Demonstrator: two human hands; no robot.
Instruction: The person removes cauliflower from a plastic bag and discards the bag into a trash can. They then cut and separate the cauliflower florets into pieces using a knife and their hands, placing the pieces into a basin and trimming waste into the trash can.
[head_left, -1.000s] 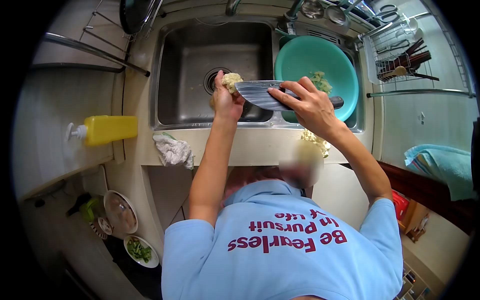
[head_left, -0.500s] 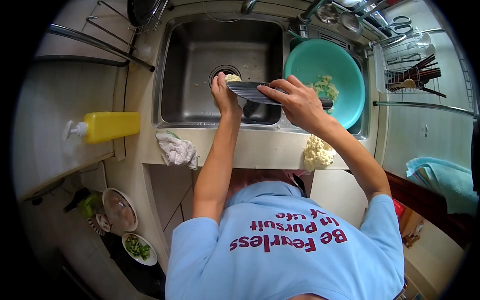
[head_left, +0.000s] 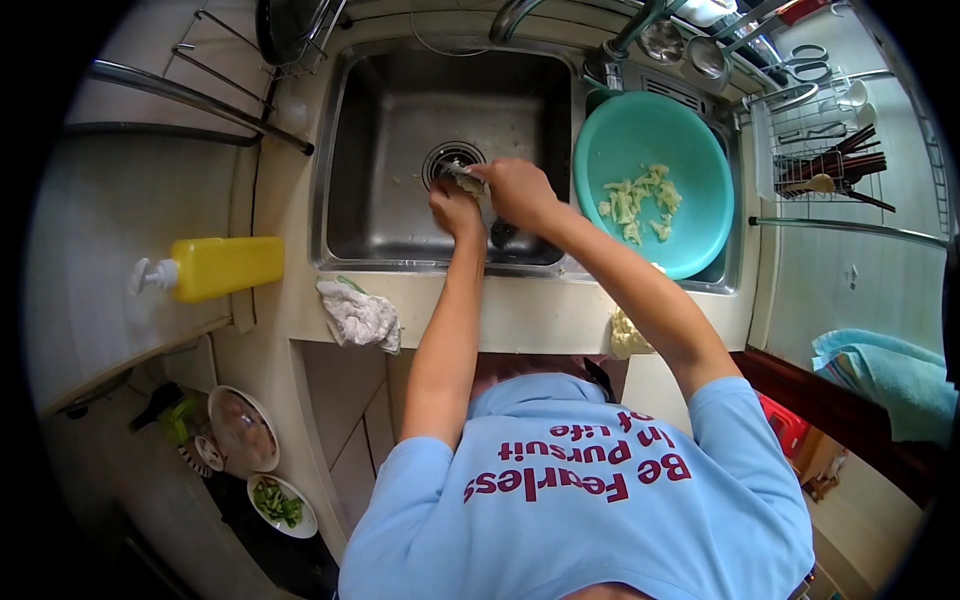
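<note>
Over the steel sink point(head_left: 375, 215), my left hand point(head_left: 456, 208) is closed around a small piece of cauliflower point(head_left: 471, 185). My right hand point(head_left: 516, 190) grips the knife point(head_left: 453, 169), whose blade is seen nearly edge-on against the piece; its handle is hidden in my fingers. To the right, a turquoise basin point(head_left: 655, 125) holds several pale cut pieces point(head_left: 628, 203). A larger cauliflower chunk point(head_left: 627, 336) lies on the counter's front edge, partly covered by my right forearm.
A crumpled cloth point(head_left: 360, 315) lies on the counter point(head_left: 500, 315) left of my left forearm, with a yellow pump bottle point(head_left: 228, 267) farther left. Bowls of food point(head_left: 282, 507) stand at lower left. A faucet point(head_left: 512, 20) and a utensil rack point(head_left: 820, 150) are behind and right.
My right hand has moved left with the knife, close to my left hand, and the blade has turned from broadside to nearly edge-on. The basin's pieces are now more exposed.
</note>
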